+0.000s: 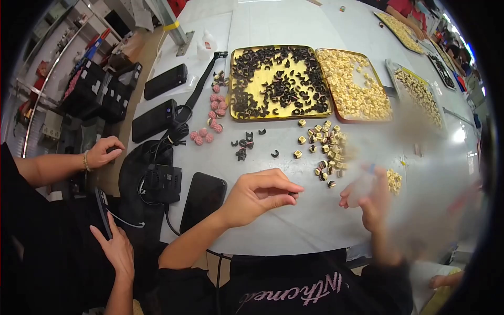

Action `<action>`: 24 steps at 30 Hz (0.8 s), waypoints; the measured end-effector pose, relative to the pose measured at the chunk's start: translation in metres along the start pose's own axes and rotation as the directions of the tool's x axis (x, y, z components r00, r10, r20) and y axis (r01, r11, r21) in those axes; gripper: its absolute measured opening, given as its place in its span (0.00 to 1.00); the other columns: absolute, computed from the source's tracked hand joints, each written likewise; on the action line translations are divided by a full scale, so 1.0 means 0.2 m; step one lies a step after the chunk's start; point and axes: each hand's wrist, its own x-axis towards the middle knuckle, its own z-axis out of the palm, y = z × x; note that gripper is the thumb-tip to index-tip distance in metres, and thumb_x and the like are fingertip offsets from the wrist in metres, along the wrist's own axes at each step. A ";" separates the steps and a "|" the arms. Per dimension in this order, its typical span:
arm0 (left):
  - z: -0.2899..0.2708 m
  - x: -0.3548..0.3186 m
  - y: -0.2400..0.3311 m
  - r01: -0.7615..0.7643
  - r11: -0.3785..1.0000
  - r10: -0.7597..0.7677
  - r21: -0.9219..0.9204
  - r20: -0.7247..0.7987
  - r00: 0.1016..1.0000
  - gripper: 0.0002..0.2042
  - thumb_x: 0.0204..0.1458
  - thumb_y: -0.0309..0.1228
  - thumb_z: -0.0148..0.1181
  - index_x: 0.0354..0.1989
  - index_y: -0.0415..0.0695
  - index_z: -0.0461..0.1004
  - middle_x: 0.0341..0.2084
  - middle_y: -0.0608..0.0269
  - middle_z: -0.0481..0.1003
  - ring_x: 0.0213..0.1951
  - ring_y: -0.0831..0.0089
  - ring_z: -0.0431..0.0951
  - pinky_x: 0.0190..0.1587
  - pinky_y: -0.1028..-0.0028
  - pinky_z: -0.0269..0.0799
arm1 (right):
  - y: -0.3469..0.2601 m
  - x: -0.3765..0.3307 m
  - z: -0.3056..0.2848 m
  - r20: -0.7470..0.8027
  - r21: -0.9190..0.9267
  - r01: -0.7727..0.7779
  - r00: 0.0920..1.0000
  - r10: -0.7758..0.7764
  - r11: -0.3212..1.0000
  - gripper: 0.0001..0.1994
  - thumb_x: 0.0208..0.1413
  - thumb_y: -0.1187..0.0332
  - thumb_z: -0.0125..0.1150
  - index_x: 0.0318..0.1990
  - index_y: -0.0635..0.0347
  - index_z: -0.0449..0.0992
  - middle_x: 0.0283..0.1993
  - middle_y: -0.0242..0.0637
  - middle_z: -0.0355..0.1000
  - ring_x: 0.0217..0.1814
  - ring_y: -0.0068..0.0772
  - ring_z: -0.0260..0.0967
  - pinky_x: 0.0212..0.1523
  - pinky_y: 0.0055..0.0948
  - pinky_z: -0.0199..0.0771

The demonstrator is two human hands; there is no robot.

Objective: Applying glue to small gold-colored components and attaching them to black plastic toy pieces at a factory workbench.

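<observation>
My left hand [258, 195] is closed in a pinch over the near part of the table, gripping a small dark piece [294, 195] at its fingertips. Only a bit of that piece shows. To its right, my right hand [370, 199] has its fingers apart, with nothing visible between them; a hazy smear blurs part of it, and a blue spot [372, 168] shows on a finger. Beyond the hands lie a heap of small cream-and-dark blocks [328, 143] and several loose black curved pieces [244, 143]. Some cream pieces [394, 181] sit right of my right hand.
Farther back are a yellow tray of black curved pieces [234, 113] and a tray of cream pieces [362, 119]. Pink balls [213, 124], power banks [159, 119], a phone [203, 202] and cables [176, 135] lie left. A person's hands [105, 151] appear at the left edge.
</observation>
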 end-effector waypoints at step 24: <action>0.08 0.00 -0.09 0.207 0.954 -0.218 -0.218 -0.031 0.975 0.14 0.34 0.25 0.69 0.31 0.34 0.74 0.24 0.61 0.70 0.30 0.73 0.73 0.33 0.75 0.72 | 0.01 0.14 0.02 0.095 0.452 -0.004 0.995 -0.043 0.892 0.17 0.50 0.58 0.59 0.37 0.59 0.61 0.34 0.46 0.70 0.33 0.26 0.69 0.26 0.21 0.69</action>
